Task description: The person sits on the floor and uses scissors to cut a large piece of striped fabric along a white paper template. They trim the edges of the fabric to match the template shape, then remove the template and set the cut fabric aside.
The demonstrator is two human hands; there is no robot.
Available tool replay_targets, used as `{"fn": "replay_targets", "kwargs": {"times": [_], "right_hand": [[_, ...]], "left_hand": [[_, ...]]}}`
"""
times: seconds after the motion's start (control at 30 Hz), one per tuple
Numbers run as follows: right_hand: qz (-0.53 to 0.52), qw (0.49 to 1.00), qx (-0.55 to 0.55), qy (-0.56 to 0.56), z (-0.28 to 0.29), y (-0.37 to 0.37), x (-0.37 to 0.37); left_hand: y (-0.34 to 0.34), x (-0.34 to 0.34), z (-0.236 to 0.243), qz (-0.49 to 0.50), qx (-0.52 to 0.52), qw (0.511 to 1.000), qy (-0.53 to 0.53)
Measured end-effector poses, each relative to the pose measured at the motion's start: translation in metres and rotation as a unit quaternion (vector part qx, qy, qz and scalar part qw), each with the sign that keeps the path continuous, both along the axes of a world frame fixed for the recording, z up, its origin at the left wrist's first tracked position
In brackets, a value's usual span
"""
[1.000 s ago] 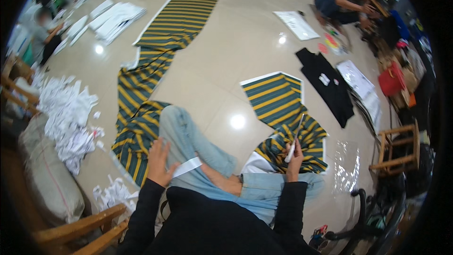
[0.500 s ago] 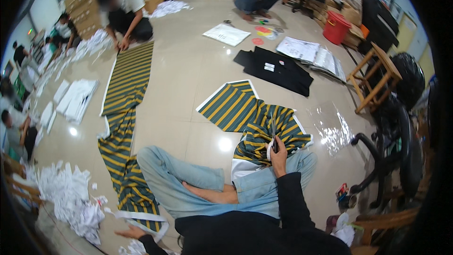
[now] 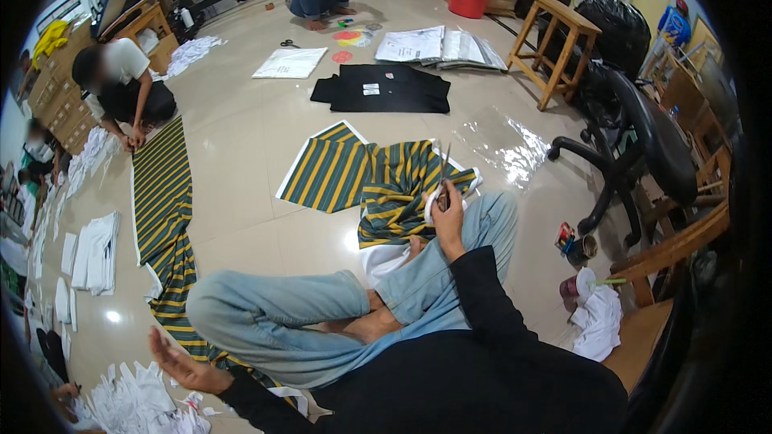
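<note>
Green-and-yellow striped fabric (image 3: 388,181) lies rumpled on the floor (image 3: 241,201) beside the right knee (image 3: 500,213); right hand (image 3: 450,210) grips scissors (image 3: 445,169), best kept clear of loose folds; left hand (image 3: 186,368) grip released, palm open.

The left hand (image 3: 186,368) is stretched out to the side, and the right hand (image 3: 450,225) is curled up in front

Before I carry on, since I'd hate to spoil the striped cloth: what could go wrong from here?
The scissors in the right hand are over bunched striped cloth, so a blade might nick a fold. The longer striped piece runs close by the left knee; shifting that leg could crease it.
</note>
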State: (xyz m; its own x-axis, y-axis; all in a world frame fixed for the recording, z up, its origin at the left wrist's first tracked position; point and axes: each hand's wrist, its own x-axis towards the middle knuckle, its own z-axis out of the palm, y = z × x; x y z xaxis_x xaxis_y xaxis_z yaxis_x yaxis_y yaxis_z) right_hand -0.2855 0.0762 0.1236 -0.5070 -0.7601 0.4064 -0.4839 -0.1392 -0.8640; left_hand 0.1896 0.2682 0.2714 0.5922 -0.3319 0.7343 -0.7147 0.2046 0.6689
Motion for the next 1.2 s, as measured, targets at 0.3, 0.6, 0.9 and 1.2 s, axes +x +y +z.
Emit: {"fn": "replay_targets", "kwargs": {"times": [0.3,0.6,0.9,1.2], "right_hand": [[-0.049,0.972,0.122,-0.192,-0.026,0.002,-0.05],[-0.029,0.974,0.189,0.118,-0.065,-0.019,0.004],[-0.034,0.936,0.234,0.259,-0.116,-0.05,0.015],[0.138,0.902,0.223,0.342,-0.082,-0.206,-0.119]], "left_hand": [[-0.009,0.029,0.042,-0.034,-0.088,0.992,-0.079],[-0.221,-0.105,-0.121,-0.325,0.227,0.9,-0.183],[-0.338,-0.129,-0.284,-0.129,0.544,0.795,-0.235],[-0.18,-0.198,-0.22,-0.272,0.544,0.792,-0.056]]}}
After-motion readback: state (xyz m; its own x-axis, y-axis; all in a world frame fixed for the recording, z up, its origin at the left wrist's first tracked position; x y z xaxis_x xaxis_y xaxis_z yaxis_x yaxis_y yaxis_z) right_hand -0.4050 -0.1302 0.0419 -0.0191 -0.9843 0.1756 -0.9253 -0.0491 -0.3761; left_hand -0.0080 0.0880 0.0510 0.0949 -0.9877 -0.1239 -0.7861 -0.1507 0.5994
